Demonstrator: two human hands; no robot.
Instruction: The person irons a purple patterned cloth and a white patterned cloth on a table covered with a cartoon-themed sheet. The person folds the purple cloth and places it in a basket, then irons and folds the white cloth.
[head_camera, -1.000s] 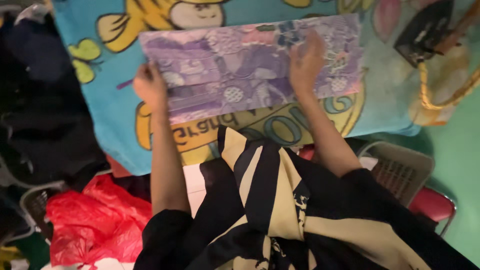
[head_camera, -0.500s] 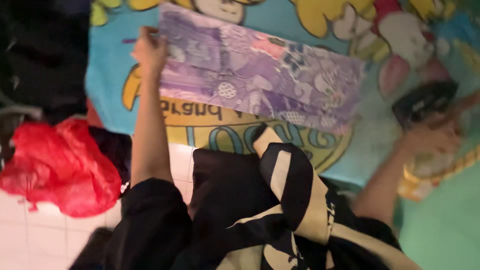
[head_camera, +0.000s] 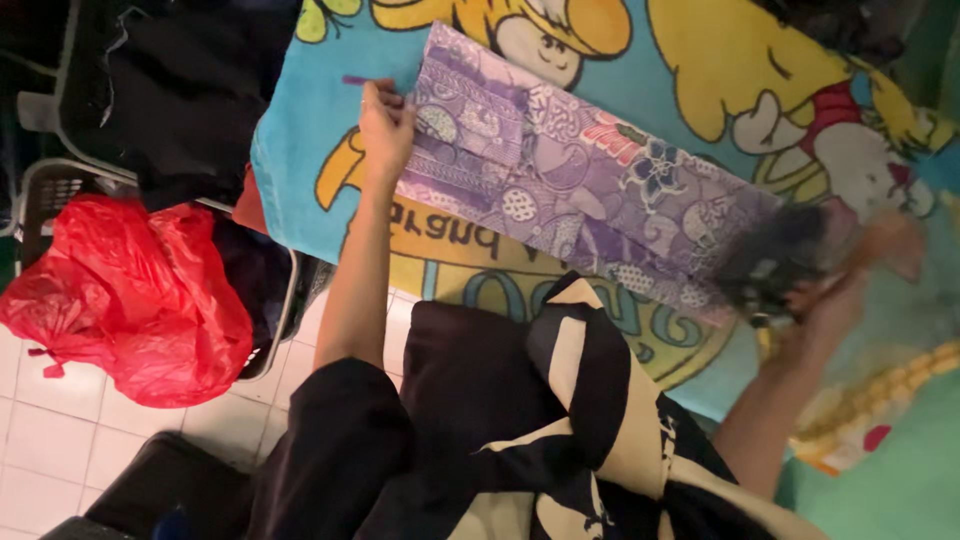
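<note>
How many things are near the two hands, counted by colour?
Purple: 1, folded patterned cloth, under the left hand
Black: 1, blurred dark object, at the right hand
Red: 1, plastic bag
Blue: 1, cartoon blanket
Total: 4

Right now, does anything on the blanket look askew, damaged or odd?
Nothing looks damaged or spilled. The folded purple cloth lies flat on the cartoon blanket, its left end under the left hand. The right hand and the dark object it holds are motion-blurred, so their state is unclear.
</note>
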